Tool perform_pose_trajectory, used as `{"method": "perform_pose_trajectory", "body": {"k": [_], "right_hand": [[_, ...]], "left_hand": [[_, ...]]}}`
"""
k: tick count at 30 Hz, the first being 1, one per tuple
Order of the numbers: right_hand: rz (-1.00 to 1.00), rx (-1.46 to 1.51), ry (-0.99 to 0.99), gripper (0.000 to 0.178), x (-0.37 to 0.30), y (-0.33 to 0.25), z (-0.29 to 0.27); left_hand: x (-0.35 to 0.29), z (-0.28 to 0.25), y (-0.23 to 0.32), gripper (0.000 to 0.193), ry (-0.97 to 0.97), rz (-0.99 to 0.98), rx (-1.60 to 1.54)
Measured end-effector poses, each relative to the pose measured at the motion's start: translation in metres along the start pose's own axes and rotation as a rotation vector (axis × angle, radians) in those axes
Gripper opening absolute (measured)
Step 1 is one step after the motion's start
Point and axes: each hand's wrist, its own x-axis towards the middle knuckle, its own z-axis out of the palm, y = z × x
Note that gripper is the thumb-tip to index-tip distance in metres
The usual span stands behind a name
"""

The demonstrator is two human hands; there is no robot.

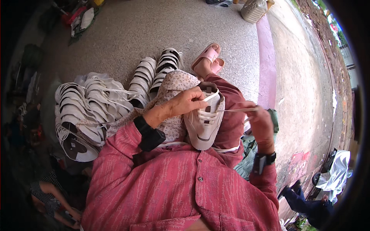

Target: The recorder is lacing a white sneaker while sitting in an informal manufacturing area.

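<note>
A beige and white shoe upper (203,131) lies on my lap with its toe toward me. Pale lace runs through its lower eyelets in a few rows. My left hand (185,102) is closed on the upper's left edge, near the tongue, with the thumb reaching over the opening. Out to the right, my right hand (259,120) is closed on the shoelace (234,110), which stretches taut from the eyelets. Motion smears this hand a little. Beneath the upper is a floral cloth (175,82), spread over my left leg.
Nested stacks of white shoe uppers (73,109) sit at my left, with further stacks (143,77) ahead. My foot in a pink slipper (210,57) rests on the speckled floor. Green cloth (248,154) lies by my right side. A cloudy plastic jug (254,10) stands far right.
</note>
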Motion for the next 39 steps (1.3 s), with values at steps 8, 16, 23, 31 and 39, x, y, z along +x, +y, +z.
{"method": "perform_pose_trajectory", "body": {"k": [8, 16, 23, 31, 39], "right_hand": [[-0.405, 1.200, 0.172, 0.011, -0.035, -0.031, -0.118], [-0.177, 0.994, 0.468, 0.030, -0.130, 0.050, -0.308], [-0.038, -0.151, 0.459, 0.025, -0.018, 0.022, -0.026], [-0.429, -0.945, 0.167, 0.014, 0.010, 0.043, 0.059], [-0.259, -0.744, 0.042, 0.007, 0.015, 0.053, 0.066]], "left_hand": [[0.001, 0.012, -0.012, 0.026, 0.287, 0.004, -0.021], [0.018, 0.011, -0.006, 0.070, 0.107, -0.063, -0.115], [0.009, -0.001, 0.007, 0.079, 0.062, -0.228, 0.139], [0.018, -0.002, 0.014, 0.079, -0.021, -0.311, -0.045], [0.012, -0.005, 0.005, 0.075, 0.003, -0.263, -0.123]]}}
